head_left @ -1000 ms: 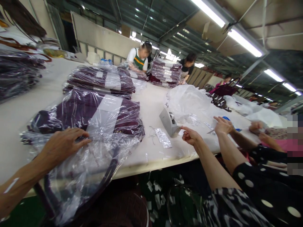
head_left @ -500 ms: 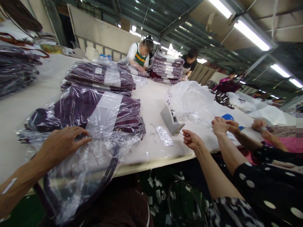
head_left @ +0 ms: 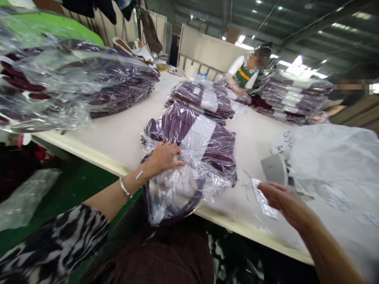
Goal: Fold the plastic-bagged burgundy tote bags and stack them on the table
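Note:
A dark purple bag (head_left: 192,132) in clear plastic lies near the table edge, a white strip across its front and its strap handle hanging over the edge. My left hand (head_left: 165,157) rests palm down on the plastic, thumb apart from the fingers, gripping nothing. My right hand (head_left: 284,201) is over the table to the right, blurred, its fingers drawn together. Whatever is between those fingertips is too blurred to make out. Beneath them lies a small silvery packet (head_left: 262,199) with thin strings beside it. The grey tape dispenser (head_left: 274,169) stands just behind.
More wrapped purple bags (head_left: 204,96) lie behind, with a large heap (head_left: 97,79) at left and a stack (head_left: 293,94) at back right. White plastic sheeting (head_left: 334,157) covers the right side. A co-worker (head_left: 245,71) leans over the far side.
The view has swung left, bringing in the left heap. My right hand has moved left from the dispenser's front to above the packet. My left hand stays on the wrapped bag.

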Demonstrator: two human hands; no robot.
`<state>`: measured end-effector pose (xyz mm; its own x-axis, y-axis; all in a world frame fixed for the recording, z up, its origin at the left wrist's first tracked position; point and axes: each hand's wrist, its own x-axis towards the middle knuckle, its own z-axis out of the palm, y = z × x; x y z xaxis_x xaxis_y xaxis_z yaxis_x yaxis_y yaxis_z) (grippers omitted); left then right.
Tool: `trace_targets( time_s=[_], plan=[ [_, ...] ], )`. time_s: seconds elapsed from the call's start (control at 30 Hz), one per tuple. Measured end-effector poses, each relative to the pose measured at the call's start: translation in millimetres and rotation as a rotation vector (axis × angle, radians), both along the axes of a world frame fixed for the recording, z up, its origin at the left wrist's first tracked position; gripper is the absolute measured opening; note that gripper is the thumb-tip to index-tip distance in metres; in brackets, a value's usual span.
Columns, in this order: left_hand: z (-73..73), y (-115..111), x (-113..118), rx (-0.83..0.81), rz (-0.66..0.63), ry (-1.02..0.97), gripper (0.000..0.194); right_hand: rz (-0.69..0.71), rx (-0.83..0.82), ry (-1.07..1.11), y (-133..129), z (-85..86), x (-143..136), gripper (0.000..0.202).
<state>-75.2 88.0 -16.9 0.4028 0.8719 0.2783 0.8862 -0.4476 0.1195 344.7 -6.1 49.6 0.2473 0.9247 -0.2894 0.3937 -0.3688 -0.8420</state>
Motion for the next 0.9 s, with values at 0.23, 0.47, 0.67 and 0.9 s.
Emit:
trace_targets(
  time_s=[0.23,0.47,0.67,0.9],
  plan=[
    [0.4,-9.2,4.9,0.045,0.014,-0.016,0.039,0.633,0.002,-0.204,80.0,19.9,-211.8,0.025],
    [-3.5,-7.5,4.8,0.035,0.014,-0.036,0.041,0.730,-0.109,-0.839,142.7,-11.9,-256.5,0.024],
    [-7.3,-7.6,1.4,0.044,-0.010,-0.027,0.042,0.726,-0.086,-1.077,150.2,-16.3,-249.2,0.048],
    [-9.0,-5.8,1.5,0.041,-0.008,-0.023,0.040,0.504,0.122,-0.995,131.7,-33.6,-208.3,0.052]
  ],
)
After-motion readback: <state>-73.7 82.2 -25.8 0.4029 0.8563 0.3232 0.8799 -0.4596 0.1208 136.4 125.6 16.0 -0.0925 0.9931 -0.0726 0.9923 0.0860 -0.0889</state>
